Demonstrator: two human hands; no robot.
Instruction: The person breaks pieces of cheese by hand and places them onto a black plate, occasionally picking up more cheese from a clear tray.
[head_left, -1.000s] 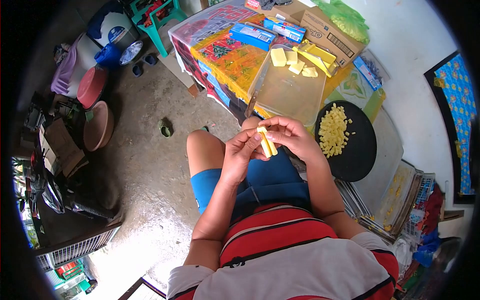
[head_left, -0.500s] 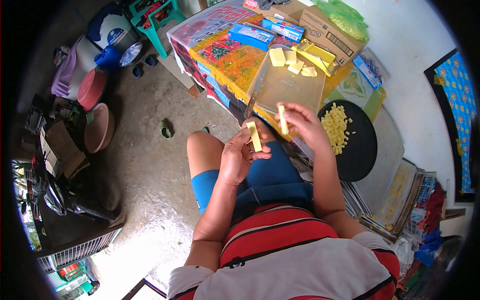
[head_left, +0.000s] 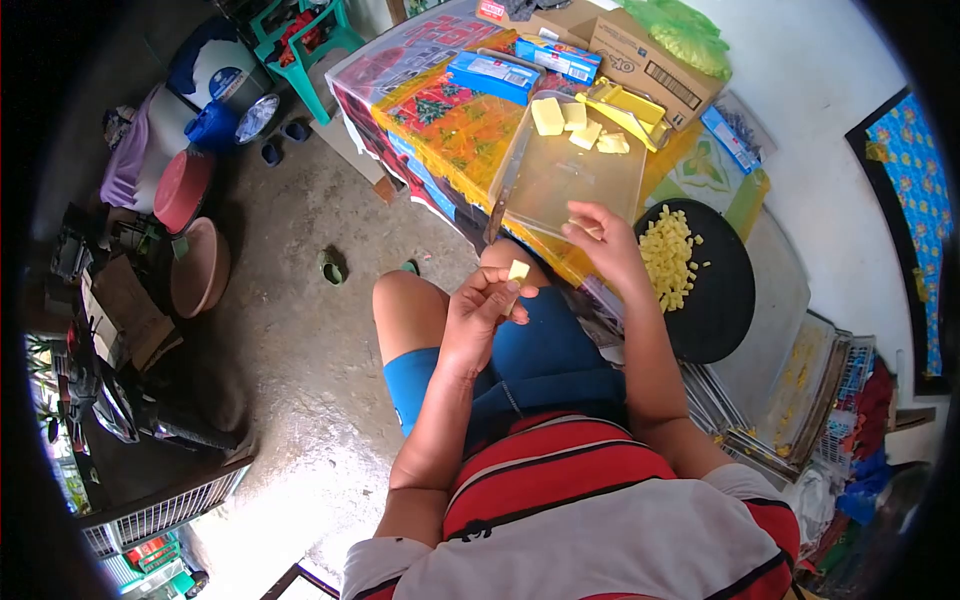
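My left hand (head_left: pixel 483 312), above my lap, is closed on a pale yellow cheese stick (head_left: pixel 518 270). Its squared end shows above the fingers, and the rest is mostly covered by them. To the right, my right hand (head_left: pixel 606 245) pinches a pale piece of cheese, mostly hidden behind the fingers, near the front edge of the cutting board (head_left: pixel 560 185). Blocks of cheese (head_left: pixel 547 117) lie at the board's far end. A knife (head_left: pixel 497 214) rests along its left edge. Beside my right forearm, a round black pan (head_left: pixel 722 310) holds many small cheese cubes (head_left: pixel 666 250).
Blue boxes (head_left: pixel 492 76), a yellow slicer-like tool (head_left: pixel 628 112), a cardboard box (head_left: pixel 650 70) and a green bag (head_left: pixel 680 38) stand at the back of the table. Stacked trays (head_left: pixel 800 400) are at right. Basins (head_left: pixel 198 268) and a green chair (head_left: pixel 310 60) are at left.
The stick in my left hand has turned, so its end now faces up. My right hand has shifted slightly right, and its cheese piece is now mostly out of sight.
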